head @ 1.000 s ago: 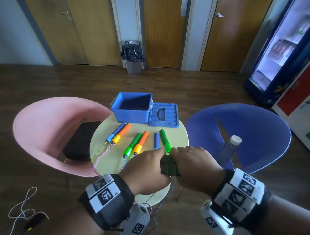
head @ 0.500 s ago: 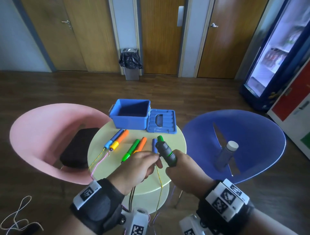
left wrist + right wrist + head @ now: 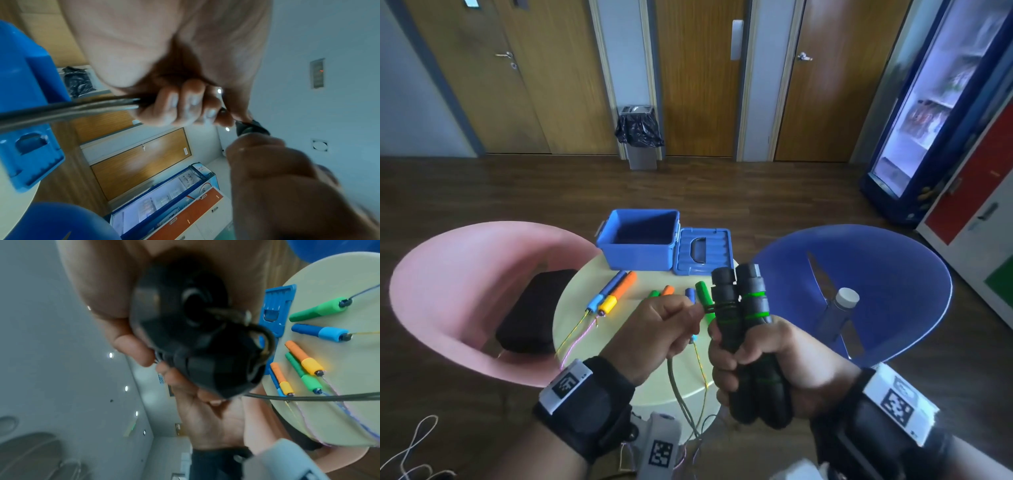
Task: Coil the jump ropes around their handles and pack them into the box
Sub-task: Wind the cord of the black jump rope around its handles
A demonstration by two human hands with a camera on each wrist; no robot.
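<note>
My right hand [image 3: 750,356] grips two black jump rope handles [image 3: 739,308] with green bands, held upright together above the round table's near edge. A few turns of dark rope wrap round them. My left hand [image 3: 671,325] pinches that dark rope [image 3: 72,107] just left of the handles; the rest hangs down below the table. The handles' butt ends [image 3: 197,331] fill the right wrist view. Coloured handle pairs [image 3: 616,294] lie on the table [image 3: 578,308]. The open blue box [image 3: 642,240] stands at the table's far side, its lid [image 3: 703,250] beside it.
A pink chair [image 3: 455,294] with a black cushion stands left of the table, a blue chair [image 3: 893,274] holding a bottle [image 3: 840,311] to the right. Thin coloured ropes trail off the table's near edge. A bin, doors and a drinks fridge are far behind.
Both hands have lifted the black handles up off the table towards me. The left hand has shifted from the handles to pinching the rope beside them.
</note>
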